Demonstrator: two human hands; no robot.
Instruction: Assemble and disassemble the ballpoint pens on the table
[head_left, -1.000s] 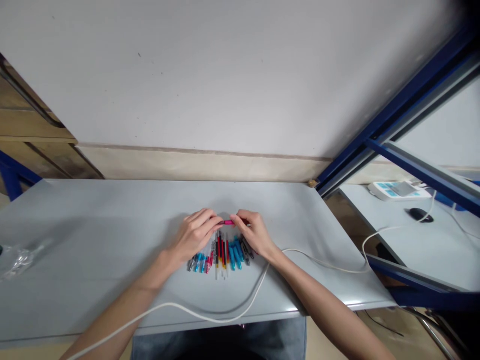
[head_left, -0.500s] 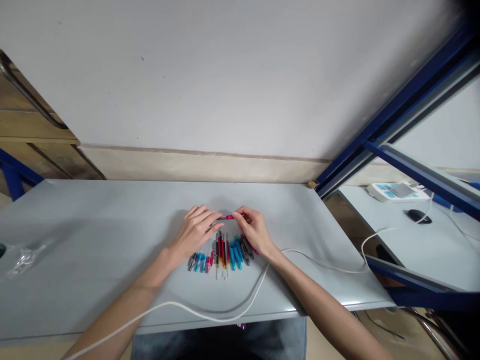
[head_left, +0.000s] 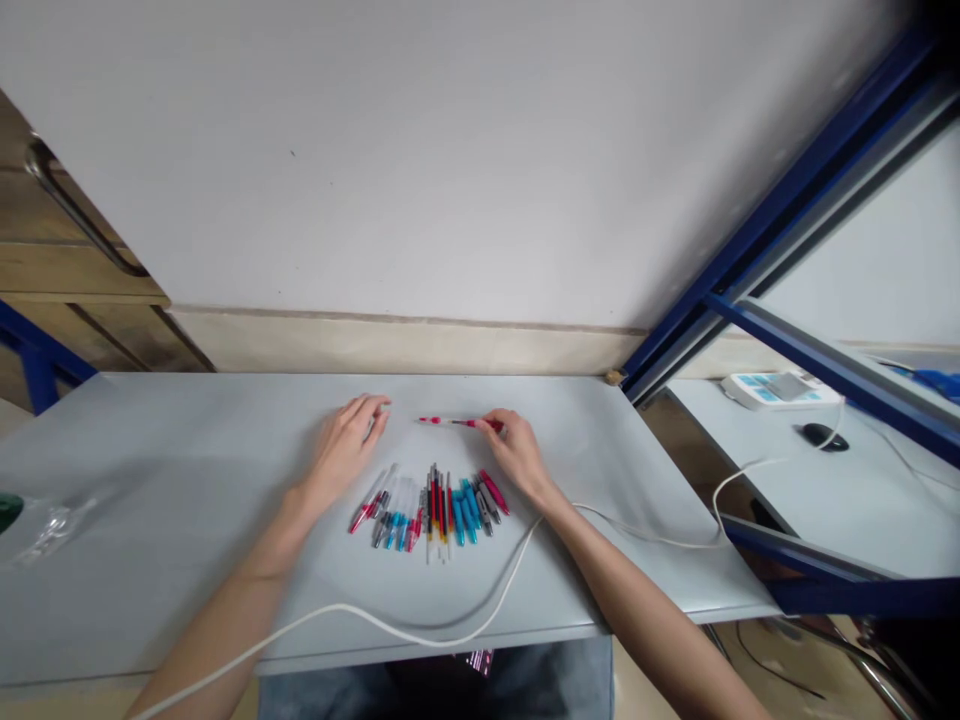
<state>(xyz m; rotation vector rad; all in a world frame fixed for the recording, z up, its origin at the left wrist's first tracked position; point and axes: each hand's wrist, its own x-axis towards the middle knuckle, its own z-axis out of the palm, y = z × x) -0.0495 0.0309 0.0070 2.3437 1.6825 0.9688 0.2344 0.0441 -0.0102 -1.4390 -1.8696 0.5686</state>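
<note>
My right hand (head_left: 513,446) pinches the right end of a thin pink pen (head_left: 439,420), which points left above the grey tabletop. The pen has a pink tip end and a clear middle. My left hand (head_left: 351,432) is apart from it, fingers stretched out and holding nothing. Below the hands lies a row of pen parts: clear barrels with coloured grips (head_left: 401,525), red and black refills (head_left: 440,505), blue barrels (head_left: 466,512), grey barrels (head_left: 487,505) and a pink barrel (head_left: 495,493).
A white cable (head_left: 420,637) runs across the table's front and under my right forearm. Clear plastic wrap (head_left: 56,525) lies at the far left. On the right stand a blue metal frame (head_left: 694,295), a white device (head_left: 780,390) and a black mouse (head_left: 825,437).
My left hand has let go of the pen and moved left. My right hand still holds it, with more of the pen showing.
</note>
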